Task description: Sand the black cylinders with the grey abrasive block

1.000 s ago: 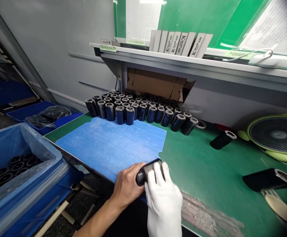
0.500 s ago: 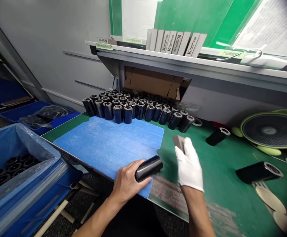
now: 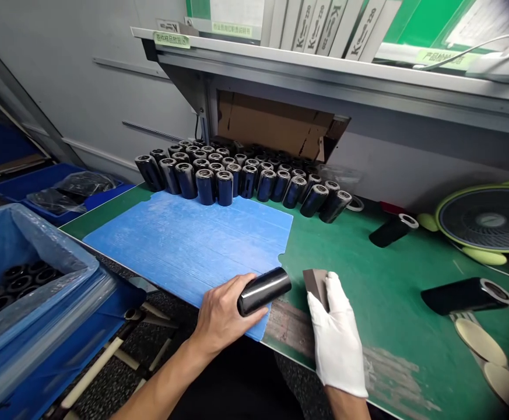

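Observation:
My left hand (image 3: 224, 315), bare, is wrapped round a glossy black cylinder (image 3: 264, 290) that tilts up to the right over the blue sheet's right edge. A white glove covers my right hand (image 3: 338, 332), which grips a grey-brown sanding block (image 3: 316, 284) between thumb and fingers. The block is just right of the cylinder's far end, with a gap between them. Below both, a worn, dusty strip (image 3: 293, 328) runs along the green table's front edge.
Several black cylinders (image 3: 205, 186) stand in rows behind the blue sheet (image 3: 184, 245). Two more cylinders lie at right, near a green fan (image 3: 490, 220). A lined blue bin (image 3: 74, 265) holding cylinders is at left. Grey blocks marked 220 (image 3: 363, 32) line the shelf overhead.
My right hand has come down towards the table's front edge with the sanding block, which now points more upright. My left hand keeps its hold on the cylinder. The view has shifted slightly downward.

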`<state>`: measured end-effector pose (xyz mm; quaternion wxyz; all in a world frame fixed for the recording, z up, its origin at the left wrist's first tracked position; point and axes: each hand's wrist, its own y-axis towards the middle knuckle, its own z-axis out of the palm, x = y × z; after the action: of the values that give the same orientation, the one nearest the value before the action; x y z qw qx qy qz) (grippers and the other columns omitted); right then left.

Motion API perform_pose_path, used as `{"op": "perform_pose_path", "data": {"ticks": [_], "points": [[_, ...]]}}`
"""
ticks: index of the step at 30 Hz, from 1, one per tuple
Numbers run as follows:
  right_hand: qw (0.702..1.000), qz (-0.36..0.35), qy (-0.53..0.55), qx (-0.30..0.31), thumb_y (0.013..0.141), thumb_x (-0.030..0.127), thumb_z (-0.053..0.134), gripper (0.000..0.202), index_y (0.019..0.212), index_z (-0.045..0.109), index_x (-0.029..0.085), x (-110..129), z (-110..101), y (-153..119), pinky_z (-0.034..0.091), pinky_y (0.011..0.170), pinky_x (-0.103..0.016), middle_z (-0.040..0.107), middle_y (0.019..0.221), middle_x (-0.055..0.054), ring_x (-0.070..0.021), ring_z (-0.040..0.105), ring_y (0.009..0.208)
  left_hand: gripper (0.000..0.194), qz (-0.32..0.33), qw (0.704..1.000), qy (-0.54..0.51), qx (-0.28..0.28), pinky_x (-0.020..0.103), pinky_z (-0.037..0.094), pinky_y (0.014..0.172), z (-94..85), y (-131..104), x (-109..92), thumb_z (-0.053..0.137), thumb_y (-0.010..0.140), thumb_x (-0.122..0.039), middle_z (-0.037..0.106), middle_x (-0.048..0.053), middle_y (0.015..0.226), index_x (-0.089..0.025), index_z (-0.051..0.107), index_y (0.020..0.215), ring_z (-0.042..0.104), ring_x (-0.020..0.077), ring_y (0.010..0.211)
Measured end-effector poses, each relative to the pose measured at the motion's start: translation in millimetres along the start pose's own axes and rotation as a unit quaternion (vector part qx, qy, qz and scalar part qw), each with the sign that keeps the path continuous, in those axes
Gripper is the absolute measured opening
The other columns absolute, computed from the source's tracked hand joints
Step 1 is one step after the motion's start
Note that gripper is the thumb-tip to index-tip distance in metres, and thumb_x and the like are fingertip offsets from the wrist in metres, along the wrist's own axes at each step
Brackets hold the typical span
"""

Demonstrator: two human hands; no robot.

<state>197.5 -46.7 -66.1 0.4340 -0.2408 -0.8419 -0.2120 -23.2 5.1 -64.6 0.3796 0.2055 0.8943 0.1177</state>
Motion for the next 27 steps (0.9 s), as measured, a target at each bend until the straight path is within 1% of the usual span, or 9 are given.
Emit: {"op": "perform_pose_path", "data": {"ticks": [5,9,11,15,18,20,22,24,27], "points": [[0.993,-0.099,-0.067,-0.021,0.098,0.06,0.046,0.066,0.153,0.043,0.024,10.0,2.8,-7.7,0.032,0.12,-0.054,0.039,0.159,-0.008,-0.0306,0.041,0.142,0.056,-0.002,1.0,0.014,0.0,0.039,0.062,0.081,2.6,-1.0,1.0,0.08,0.077,-0.033,0.074,0.002,0.119,-0.027,0.059,0.128,0.075,0.0272,0.098],[0.93,-0.299,-0.214,0.012,0.105,0.035,0.041,0.046,0.146,0.049,0.016,34.9,14.4,-19.9,0.039,0.115,-0.052,0.032,0.162,-0.014,-0.0312,0.03,0.149,0.053,-0.001,1.0,0.005,0.009,0.039,0.061,0.087,2.4,0.2,1.3,0.078,0.079,-0.031,0.073,0.002,0.121,-0.027,0.059,0.128,0.074,0.0273,0.102],[0.901,-0.341,-0.267,0.035,0.105,0.027,0.04,0.043,0.144,0.049,0.013,43.3,21.9,-20.1,0.044,0.109,-0.051,0.031,0.162,-0.017,-0.0337,0.024,0.152,0.051,-0.006,1.0,-0.006,0.014,0.037,0.06,0.089,1.7,1.3,1.0,0.078,0.078,-0.029,0.074,0.002,0.121,-0.027,0.061,0.126,0.074,0.0266,0.104],[0.898,-0.328,-0.294,-0.004,0.105,0.024,0.038,0.042,0.142,0.049,0.007,50.0,29.9,-14.7,0.049,0.102,-0.051,0.039,0.156,-0.023,-0.0359,0.03,0.149,0.051,-0.022,0.999,-0.021,0.013,0.036,0.059,0.09,1.3,3.0,-0.6,0.08,0.076,-0.031,0.074,0.002,0.12,-0.027,0.063,0.125,0.073,0.027,0.105],[0.89,-0.36,-0.275,0.047,0.104,0.022,0.038,0.046,0.148,0.045,0.013,47.9,31.0,-9.6,0.048,0.104,-0.05,0.034,0.16,-0.016,-0.0333,0.02,0.153,0.049,-0.038,0.999,-0.025,0.02,0.037,0.059,0.09,0.6,4.1,-2.5,0.077,0.077,-0.028,0.075,0.002,0.118,-0.028,0.064,0.124,0.074,0.0269,0.102],[0.922,-0.304,-0.235,0.04,0.104,0.028,0.037,0.046,0.147,0.049,0.015,39.3,26.3,3.0,0.045,0.109,-0.05,0.035,0.161,-0.013,-0.0321,0.024,0.152,0.05,-0.049,0.998,-0.034,0.024,0.037,0.058,0.092,-2.0,4.8,-4.2,0.078,0.075,-0.029,0.075,0.001,0.119,-0.028,0.065,0.123,0.073,0.0269,0.104],[0.963,-0.188,-0.194,-0.004,0.103,0.039,0.038,0.052,0.145,0.052,0.012,23.4,13.5,21.5,0.044,0.111,-0.053,0.041,0.156,-0.016,-0.0351,0.039,0.144,0.051,-0.062,0.996,-0.052,0.026,0.037,0.056,0.094,-7.0,5.4,-6.1,0.08,0.074,-0.03,0.074,0.0,0.12,-0.03,0.064,0.122,0.072,0.026,0.106],[0.981,-0.096,-0.163,-0.05,0.1,0.05,0.038,0.063,0.147,0.049,0.011,2.5,-5.9,35.9,0.044,0.11,-0.057,0.047,0.152,-0.018,-0.0377,0.049,0.136,0.051,-0.076,0.994,-0.077,0.033,0.034,0.055,0.091,-13.5,6.2,-7.8,0.081,0.073,-0.029,0.074,-0.002,0.116,-0.031,0.063,0.121,0.071,0.0233,0.103],[0.978,-0.105,-0.174,-0.04,0.098,0.055,0.029,0.064,0.143,0.055,0.018,-28.9,-35.8,32.5,0.041,0.113,-0.057,0.045,0.155,-0.01,-0.0367,0.046,0.139,0.048,-0.085,0.989,-0.114,0.046,0.03,0.054,0.083,-21.8,8.4,-8.9,0.082,0.075,-0.032,0.072,-0.003,0.106,-0.029,0.062,0.119,0.07,0.0197,0.092]]}}
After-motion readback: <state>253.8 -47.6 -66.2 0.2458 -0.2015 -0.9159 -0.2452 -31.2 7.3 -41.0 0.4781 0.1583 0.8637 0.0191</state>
